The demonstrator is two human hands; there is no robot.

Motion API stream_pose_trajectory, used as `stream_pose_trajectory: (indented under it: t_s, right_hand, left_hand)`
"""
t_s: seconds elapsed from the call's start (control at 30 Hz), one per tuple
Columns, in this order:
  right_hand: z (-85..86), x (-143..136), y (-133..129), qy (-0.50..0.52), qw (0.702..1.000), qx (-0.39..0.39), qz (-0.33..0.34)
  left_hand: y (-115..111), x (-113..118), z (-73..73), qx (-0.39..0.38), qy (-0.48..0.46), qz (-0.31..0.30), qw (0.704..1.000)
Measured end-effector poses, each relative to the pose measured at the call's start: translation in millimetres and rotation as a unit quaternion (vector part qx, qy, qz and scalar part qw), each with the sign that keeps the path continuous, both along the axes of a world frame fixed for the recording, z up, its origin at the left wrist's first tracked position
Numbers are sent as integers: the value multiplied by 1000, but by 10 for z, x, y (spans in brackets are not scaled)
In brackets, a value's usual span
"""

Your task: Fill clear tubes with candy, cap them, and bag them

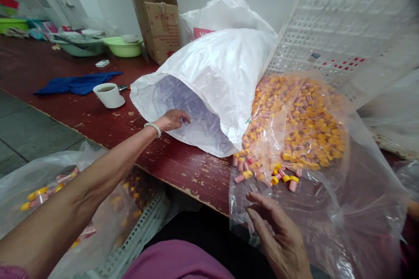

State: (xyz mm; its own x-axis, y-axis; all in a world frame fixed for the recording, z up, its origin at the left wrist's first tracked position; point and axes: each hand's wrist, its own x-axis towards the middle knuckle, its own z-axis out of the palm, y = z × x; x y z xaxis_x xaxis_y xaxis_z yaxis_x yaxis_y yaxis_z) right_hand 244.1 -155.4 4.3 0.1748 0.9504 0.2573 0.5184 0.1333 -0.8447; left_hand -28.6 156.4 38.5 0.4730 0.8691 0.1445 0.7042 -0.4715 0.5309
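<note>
My left hand [175, 120], with a beaded bracelet on the wrist, reaches into the mouth of a white sack [225, 69]. Its fingers are curled together, and whatever is between them is too small to make out. Clear plastic tubes [203, 117] lie inside the sack. My right hand [276, 231] is at the lower right, over the edge of a clear plastic bag [314, 196], thumb and fingers apart and nothing seen between them. Many small pink-and-white pieces with yellow caps [314, 130] fill that bag; several lie loose at its mouth.
A white cup [109, 96] of dark liquid stands left of the sack, near a blue cloth [73, 83]. Behind are a cardboard box [163, 30] and green basins [122, 46]. A white perforated crate [330, 30] leans at the right. Another filled bag [19, 174] is lower left.
</note>
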Motion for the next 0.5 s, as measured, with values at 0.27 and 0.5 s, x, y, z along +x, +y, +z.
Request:
stream_pose_trajectory:
  t_s: [0.27,0.5]
  right_hand:
    - [-102,438,-153,36,988,-71,-131]
    - [-38,523,-97,67,978,-52,-188]
  left_hand:
    - [102,-12,-228,29,147,-110,983]
    - [222,16,-199,70,254,-183,947]
